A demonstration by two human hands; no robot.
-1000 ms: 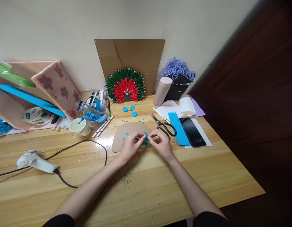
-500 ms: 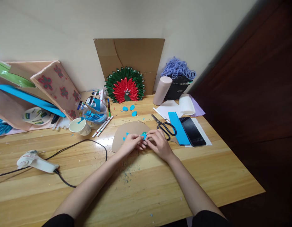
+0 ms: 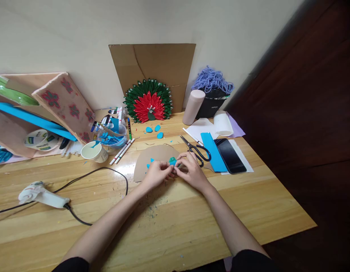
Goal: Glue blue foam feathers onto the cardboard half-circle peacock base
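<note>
My left hand (image 3: pixel 159 173) and my right hand (image 3: pixel 191 172) meet over the front edge of a rounded cardboard piece (image 3: pixel 143 162). Between their fingertips they pinch a small blue-and-green paper piece (image 3: pixel 172 161), partly hidden by the fingers. Small blue paper bits (image 3: pixel 152 160) lie on the cardboard beside my left hand. Three blue paper ovals (image 3: pixel 157 128) rest on the table behind it. Close to my right hand are black-handled scissors (image 3: pixel 196 149), their blades pointing away to the left.
A hot glue gun (image 3: pixel 44 194) with a black cord lies at left. A paper cup (image 3: pixel 94 152), a bowl of blue scraps (image 3: pixel 112 138) and markers (image 3: pixel 124 151) stand nearby. To the right are blue paper (image 3: pixel 213 153), a phone (image 3: pixel 230 155) and a bottle (image 3: pixel 193 107). A red-green feathered fan (image 3: pixel 149 102) stands behind.
My fingers have shifted slightly around the small piece, and more of its green part shows. Both hands still pinch it. The whole view has moved a little.
</note>
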